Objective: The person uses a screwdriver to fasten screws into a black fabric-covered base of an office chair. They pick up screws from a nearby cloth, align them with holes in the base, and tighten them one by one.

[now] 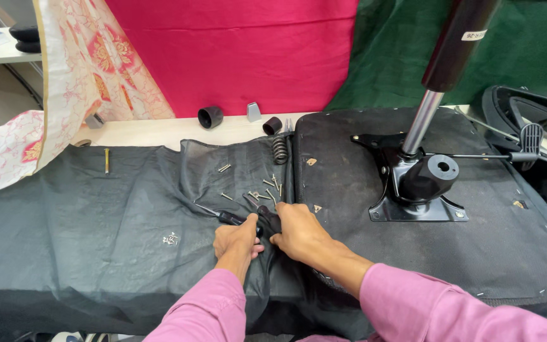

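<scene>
Far side: red cloth (235, 50) centre, green cloth (514, 50) right, patterned fabric (90, 69) left. On pale tabletop (159, 132): two black caps (210, 117), grey wedge (254, 112). Right: upturned seat base (349, 190) bearing black mechanism plate (419, 187) and gas cylinder (441, 76). Left: single brass screw (106, 160).

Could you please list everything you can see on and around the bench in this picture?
Seat base: one, black, upside down at right.
Bracket: one, black metal, on the seat base.
Gas column: one, silver and black, rising from the bracket.
Lever: one, black, right of the bracket.
Mesh cloth: one, dark, over the bench.
Screws: several, silver, on the mesh.
Spring: one, dark, beside the seat base.
Gold bolt: one, at left on the mesh.
Caps: two, black, at bench back.
Screwdriver: one, black handle, at both hands.
Drapes: red, green, patterned, behind.
Left hand; right hand: pink sleeves, both on the screwdriver handle.
</scene>
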